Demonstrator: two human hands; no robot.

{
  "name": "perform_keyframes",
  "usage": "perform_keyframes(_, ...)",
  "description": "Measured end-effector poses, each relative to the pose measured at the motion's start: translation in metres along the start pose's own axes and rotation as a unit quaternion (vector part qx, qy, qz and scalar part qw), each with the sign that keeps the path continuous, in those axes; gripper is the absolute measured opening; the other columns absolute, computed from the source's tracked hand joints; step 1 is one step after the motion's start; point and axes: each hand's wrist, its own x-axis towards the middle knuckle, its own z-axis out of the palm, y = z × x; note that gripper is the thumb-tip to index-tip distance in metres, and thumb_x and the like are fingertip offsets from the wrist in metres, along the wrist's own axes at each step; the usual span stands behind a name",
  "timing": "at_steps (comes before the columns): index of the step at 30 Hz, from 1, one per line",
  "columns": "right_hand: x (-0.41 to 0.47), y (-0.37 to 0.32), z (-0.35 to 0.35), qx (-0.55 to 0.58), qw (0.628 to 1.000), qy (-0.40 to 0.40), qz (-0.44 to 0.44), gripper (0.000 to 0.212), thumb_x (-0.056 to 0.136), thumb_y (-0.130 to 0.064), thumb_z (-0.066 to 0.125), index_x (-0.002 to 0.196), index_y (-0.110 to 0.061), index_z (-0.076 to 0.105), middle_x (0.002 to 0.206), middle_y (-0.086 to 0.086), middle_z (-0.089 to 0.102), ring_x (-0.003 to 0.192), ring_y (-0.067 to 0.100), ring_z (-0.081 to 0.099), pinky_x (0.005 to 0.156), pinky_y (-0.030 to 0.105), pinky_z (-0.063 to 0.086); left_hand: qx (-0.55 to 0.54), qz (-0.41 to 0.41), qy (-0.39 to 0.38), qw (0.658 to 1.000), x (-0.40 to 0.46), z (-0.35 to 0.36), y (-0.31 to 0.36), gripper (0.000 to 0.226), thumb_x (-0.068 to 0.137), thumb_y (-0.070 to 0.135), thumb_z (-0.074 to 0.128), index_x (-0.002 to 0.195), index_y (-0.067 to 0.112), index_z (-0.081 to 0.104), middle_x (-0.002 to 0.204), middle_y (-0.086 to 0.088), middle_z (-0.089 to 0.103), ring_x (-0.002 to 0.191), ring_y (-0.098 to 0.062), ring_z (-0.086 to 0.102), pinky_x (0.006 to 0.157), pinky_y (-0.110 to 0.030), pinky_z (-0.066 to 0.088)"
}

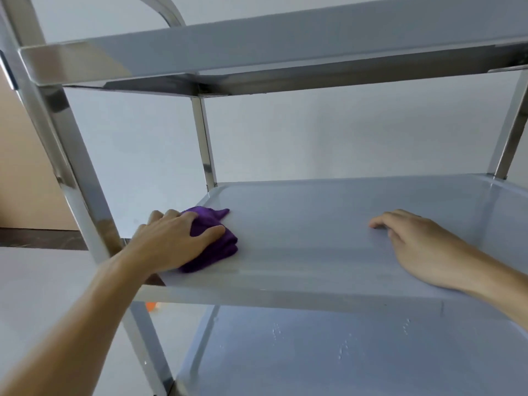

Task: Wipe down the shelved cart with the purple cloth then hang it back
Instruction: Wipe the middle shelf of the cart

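The steel shelved cart fills the head view, and its middle shelf [328, 238] lies flat in front of me. A bunched purple cloth [217, 247] sits at that shelf's left end. My left hand [174, 241] presses down on the cloth, fingers spread over it and thumb along its right side. My right hand [414, 247] rests palm down on the shelf's right part, fingers slightly curled and holding nothing. The two hands are well apart.
The top shelf [257, 61] overhangs just above the hands. The bottom shelf [343, 352] below shows water droplets. Shiny upright posts stand at the front left [74, 167], back left [204, 144] and back right [508, 130]. A pale wall is behind; a small orange object [150, 305] lies on the floor.
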Motion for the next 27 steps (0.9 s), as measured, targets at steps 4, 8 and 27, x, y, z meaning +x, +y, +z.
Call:
perform_keyframes(4,0.004,-0.012,-0.002,-0.059,0.998,-0.016,0.028,0.025,0.097,-0.010,0.037,0.111,-0.021,0.055,0.122,-0.001,0.056,0.111,0.024,0.054,0.095,0.040,0.046,-0.028,0.067,0.009,0.997,0.001,0.009,0.044,0.032,0.091,0.047,0.032,0.096,0.020,0.048,0.112,-0.004,0.056,0.100,-0.024,0.043,0.095,-0.042,0.033)
perform_keyframes(8,0.016,-0.039,0.006,-0.058,0.998,-0.019,0.010,0.028,0.100,-0.018,0.037,0.122,-0.013,0.054,0.137,0.007,0.050,0.124,0.029,0.050,0.104,0.040,0.041,-0.083,0.168,0.014,0.982,-0.009,0.015,0.089,0.040,0.095,0.053,0.036,0.110,0.018,0.049,0.113,0.000,0.052,0.103,-0.020,0.042,0.086,-0.033,0.028)
perform_keyframes(27,0.016,-0.062,0.023,-0.100,0.979,-0.170,-0.040,0.069,0.096,-0.063,0.010,0.155,-0.028,0.007,0.165,-0.010,-0.005,0.151,0.010,-0.009,0.122,0.044,-0.002,-0.028,0.034,-0.039,0.998,0.055,0.020,0.033,0.057,0.100,0.042,0.024,0.155,0.036,0.010,0.164,0.015,0.007,0.151,-0.025,0.004,0.119,-0.042,0.005)
